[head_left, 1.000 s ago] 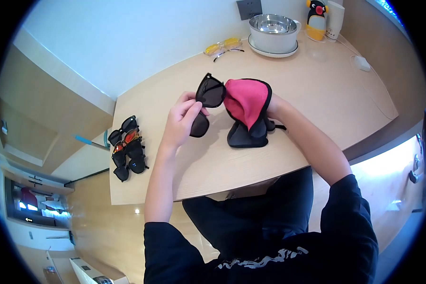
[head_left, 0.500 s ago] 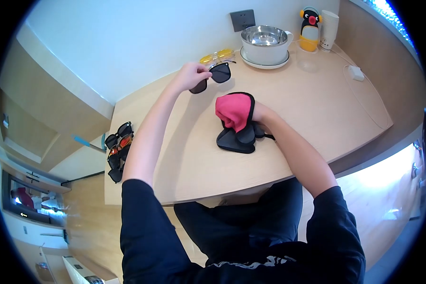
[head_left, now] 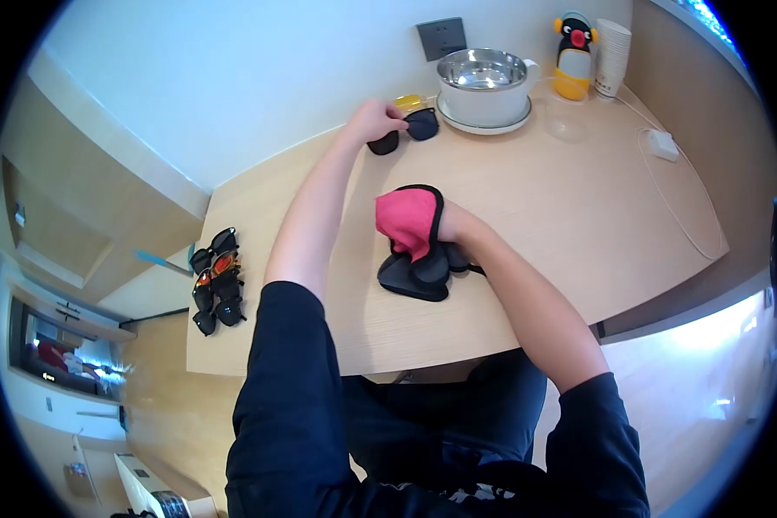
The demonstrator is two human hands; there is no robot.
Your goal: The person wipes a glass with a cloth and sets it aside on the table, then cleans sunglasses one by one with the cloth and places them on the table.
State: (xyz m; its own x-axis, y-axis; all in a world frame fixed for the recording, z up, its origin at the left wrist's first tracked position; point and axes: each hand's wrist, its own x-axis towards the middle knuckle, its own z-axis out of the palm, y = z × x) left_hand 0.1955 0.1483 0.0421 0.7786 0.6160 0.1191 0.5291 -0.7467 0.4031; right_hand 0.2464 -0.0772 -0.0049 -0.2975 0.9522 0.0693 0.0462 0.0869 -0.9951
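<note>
Near the wall, my left hand (head_left: 376, 122) is closed on a pair of dark sunglasses (head_left: 421, 125), with a lens showing on either side of the fingers. Just behind them lie yellow-lensed glasses (head_left: 408, 103), partly covered by the hand. At mid-table my right hand (head_left: 451, 224) grips a black-edged case with a pink cloth or lining (head_left: 406, 216); the fingers are mostly hidden behind it. Its dark grey lower part (head_left: 410, 276) rests on the table, a black strap beside it. Several sunglasses (head_left: 220, 281) lie in a column at the table's left edge.
A white cup-shaped bowl with a steel inside (head_left: 483, 91) stands on a plate at the back. Right of it are a penguin figure (head_left: 573, 65), stacked paper cups (head_left: 612, 60) and a white charger (head_left: 662, 145) with its cable. A socket (head_left: 442, 39) is on the wall.
My left hand has carried the sunglasses back toward the wall and slightly right, close to the yellow glasses. My right hand still grips the case, which looks slightly lower left as the view shifted.
</note>
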